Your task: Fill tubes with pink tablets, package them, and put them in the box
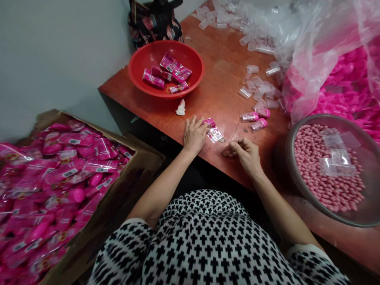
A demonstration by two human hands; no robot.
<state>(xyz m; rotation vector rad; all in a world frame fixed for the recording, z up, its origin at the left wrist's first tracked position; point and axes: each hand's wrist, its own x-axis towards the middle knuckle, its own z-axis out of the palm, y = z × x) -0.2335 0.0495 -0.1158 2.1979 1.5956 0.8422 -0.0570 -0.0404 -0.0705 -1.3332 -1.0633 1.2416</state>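
Pink printed packet (215,134) flat on the tabletop (219,79) near the front edge, left hand (194,136) at the packet's left end with fingers extended, right hand (245,152) opposite with thumb and fingertips pressed together, any held item indiscernible, pink-capped tubes (257,125) beyond.

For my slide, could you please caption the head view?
Left hand at a pink packet, right hand nearby, between a red bowl and a grey bowl of pink pellets.

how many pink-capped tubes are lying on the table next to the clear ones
3, beyond the right hand: a left tube, a back-right tube and a front tube. Others may be hidden under the clear tubes.
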